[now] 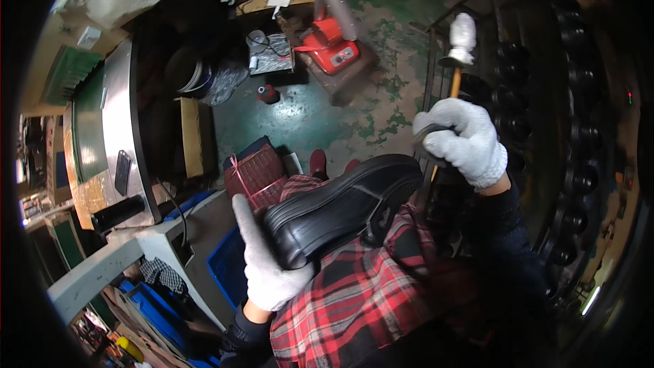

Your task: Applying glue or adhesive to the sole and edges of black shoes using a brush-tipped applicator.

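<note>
A black shoe (340,208) lies tilted across my lap over a red plaid apron (347,300). My left hand (269,259), in a white glove, grips the shoe at its near left end, with the fingers along its side. To the right, my gloved right hand (466,140) is closed round a thin wooden stick (455,85). A wad of white cloth (463,37) covers the stick's upper end, with a dark disc just below it. The fingers of that hand also pinch a dark curved piece (429,140), whose kind I cannot make out. The stick is apart from the shoe.
Dark rounded items stand in rows on a rack (518,95) at the right. A red machine (334,51) sits on a block ahead, near a small dark bottle (268,93). At left are a metal-edged bench (126,116), a phone (123,170) and a blue crate (228,266).
</note>
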`<state>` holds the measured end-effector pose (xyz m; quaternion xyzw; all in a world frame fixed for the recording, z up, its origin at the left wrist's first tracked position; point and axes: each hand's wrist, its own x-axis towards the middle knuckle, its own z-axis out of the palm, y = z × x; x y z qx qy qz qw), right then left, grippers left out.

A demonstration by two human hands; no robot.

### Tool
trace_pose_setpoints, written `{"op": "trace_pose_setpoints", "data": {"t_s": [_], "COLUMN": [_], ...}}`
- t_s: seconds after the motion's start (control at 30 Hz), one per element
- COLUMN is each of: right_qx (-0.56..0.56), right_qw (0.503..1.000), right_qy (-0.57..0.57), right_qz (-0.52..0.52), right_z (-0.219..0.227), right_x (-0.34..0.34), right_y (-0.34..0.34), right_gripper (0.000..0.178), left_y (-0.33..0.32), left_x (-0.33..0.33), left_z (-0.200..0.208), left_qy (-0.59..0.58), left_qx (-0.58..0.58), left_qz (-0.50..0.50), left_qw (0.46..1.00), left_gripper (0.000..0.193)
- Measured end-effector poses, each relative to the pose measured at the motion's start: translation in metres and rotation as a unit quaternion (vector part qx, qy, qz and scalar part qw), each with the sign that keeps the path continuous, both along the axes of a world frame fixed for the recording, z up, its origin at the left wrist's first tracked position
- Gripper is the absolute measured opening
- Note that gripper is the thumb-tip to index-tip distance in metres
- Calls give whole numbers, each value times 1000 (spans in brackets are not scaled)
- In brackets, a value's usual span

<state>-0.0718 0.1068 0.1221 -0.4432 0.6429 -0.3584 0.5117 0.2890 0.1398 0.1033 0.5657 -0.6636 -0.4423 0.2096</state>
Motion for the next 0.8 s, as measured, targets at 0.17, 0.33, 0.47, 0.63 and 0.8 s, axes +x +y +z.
{"op": "trace_pose_setpoints", "data": {"t_s": [0.17, 0.33, 0.47, 0.63, 0.8], "right_qx": [-65, -52, -48, -32, -90], "right_qw": [990, 950, 957, 963, 950], "right_qy": [-68, -222, -244, -208, -113], "right_qz": [-104, -212, -149, -168, -278], "right_z": [-5, -14, -12, -7, -19], "right_x": [-11, 4, 5, 2, 14], "right_y": [18, 19, 20, 22, 26], "right_gripper": [24, 42, 39, 23, 21], "left_y": [9, 16, 16, 17, 21], "left_x": [16, 21, 24, 29, 24], "left_z": [-21, -18, -14, -15, -18], "left_qy": [78, 56, 68, 27, -20], "left_qx": [68, 15, -21, -19, -3], "left_qz": [39, -2, -13, -28, 3], "left_qw": [994, 998, 997, 999, 1000], "left_gripper": [124, 119, 127, 124, 110]}}
